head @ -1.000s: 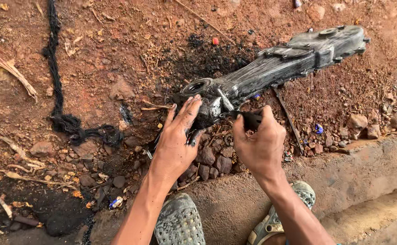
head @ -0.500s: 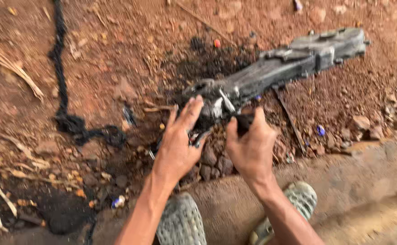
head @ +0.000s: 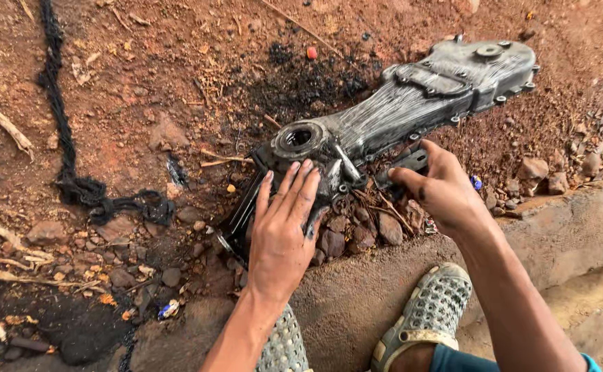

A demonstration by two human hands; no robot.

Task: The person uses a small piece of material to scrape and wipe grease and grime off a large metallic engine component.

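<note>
**op:** Left hand [head: 281, 234] is flat and open, fingers spread, palm pressing down on the near end of the oily cast metal engine cover [head: 391, 114], just below its round bearing hole [head: 298, 139]. Right hand [head: 442, 189] is closed around a dark tool handle [head: 401, 165], pinched between thumb and fingers, with the tip pointed in at the cover's lower edge. The cover itself lies flat on the red dirt [head: 143, 83], running diagonally away from me, wide end farthest off. Any tips for getting this bit right?

**reply:** Looks like you're working a fastener or seam on that near edge, though I can't make out the tool tip. I'd keep that palm loaded straight down so the cover doesn't skate on the loose stones [head: 356, 234] right under its near end. Those look wobbly. Keep the tool square to whatever it's seated in; everything's greasy, so a slip seems likely, and your left fingertips are close to the line of push.

**op:** Fair. My sandals [head: 425, 310] are on the concrete ledge [head: 577, 220] on my side of the cover, so footing's okay.

**reply:** Good. Also mind the black rope [head: 74, 182] off to the left of the cover, well clear for now.
</note>
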